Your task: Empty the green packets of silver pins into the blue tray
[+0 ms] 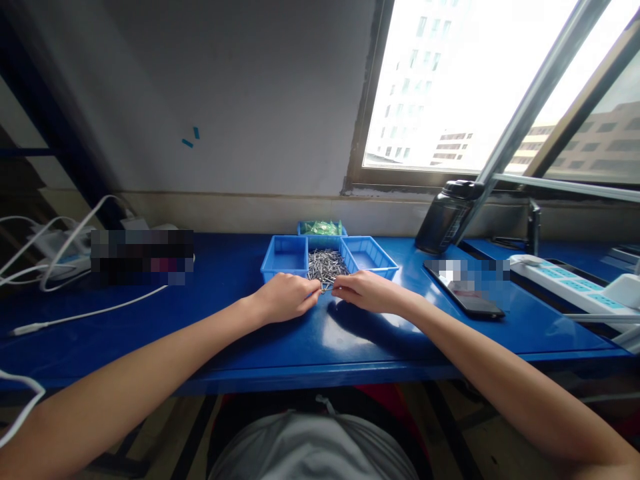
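My left hand point(287, 297) and my right hand point(367, 291) face each other over the front of a heap of small silver metal pieces point(326, 265) that look like screws. Both hands have thumb and fingers pinched, with a small gap between the two sets of fingertips. Whatever the pinches hold is too small to make out against the heap. Behind my left hand stands a light blue plastic bin point(285, 253); a second blue bin point(370, 255) is behind my right hand. The heap lies between these two bins.
A blue bin with green plastic packaging point(323, 228) stands behind the heap. On the right of the blue table point(240, 353) are a dark bottle point(445, 217), a phone point(463, 290) and a white power strip point(570, 283). White cables point(115, 303) run along the left side.
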`<state>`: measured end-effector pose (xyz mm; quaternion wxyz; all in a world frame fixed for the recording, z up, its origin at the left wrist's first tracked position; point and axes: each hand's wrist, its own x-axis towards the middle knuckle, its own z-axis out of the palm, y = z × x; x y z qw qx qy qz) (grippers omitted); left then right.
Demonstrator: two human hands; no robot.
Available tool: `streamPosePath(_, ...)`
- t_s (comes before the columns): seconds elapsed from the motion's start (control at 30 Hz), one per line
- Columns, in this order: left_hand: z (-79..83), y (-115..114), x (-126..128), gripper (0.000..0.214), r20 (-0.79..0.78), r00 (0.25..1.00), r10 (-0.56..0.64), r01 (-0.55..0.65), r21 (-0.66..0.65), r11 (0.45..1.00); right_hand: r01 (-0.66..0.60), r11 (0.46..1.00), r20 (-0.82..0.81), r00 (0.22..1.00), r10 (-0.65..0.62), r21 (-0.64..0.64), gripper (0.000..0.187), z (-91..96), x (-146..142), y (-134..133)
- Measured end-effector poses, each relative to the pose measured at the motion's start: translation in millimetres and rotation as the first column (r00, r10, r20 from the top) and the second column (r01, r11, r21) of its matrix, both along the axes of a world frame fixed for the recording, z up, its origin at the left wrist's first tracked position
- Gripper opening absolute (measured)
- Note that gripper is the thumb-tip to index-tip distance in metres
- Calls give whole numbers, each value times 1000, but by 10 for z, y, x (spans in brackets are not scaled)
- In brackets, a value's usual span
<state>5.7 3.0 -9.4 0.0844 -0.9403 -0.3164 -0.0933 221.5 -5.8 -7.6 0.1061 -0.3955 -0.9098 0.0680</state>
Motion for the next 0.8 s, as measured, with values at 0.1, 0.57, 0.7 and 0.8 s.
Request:
streamPosePath(0.1, -6, 1, -3, 26, -8, 1000, 7, -7, 3, 1000, -8, 1000, 0, 1000, 8, 8, 22, -14, 7, 8)
streamPosePath(0.57, -4, 6, 0, 27, 8, 1000, -13, 13, 17, 1000, -1, 999, -15, 1000, 2, 33, 24, -5, 10, 4)
streamPosePath(0.7, -8, -4, -3, 25, -1, 1000, 10, -10, 6, 1000, -56, 998, -15, 998, 56, 12, 25, -6, 15, 11)
streamPosePath(0.8, 7, -13, 1, 23, 5, 1000, 21, -21, 5, 1000, -54, 999, -13, 998, 54, 6, 26, -5, 12, 8)
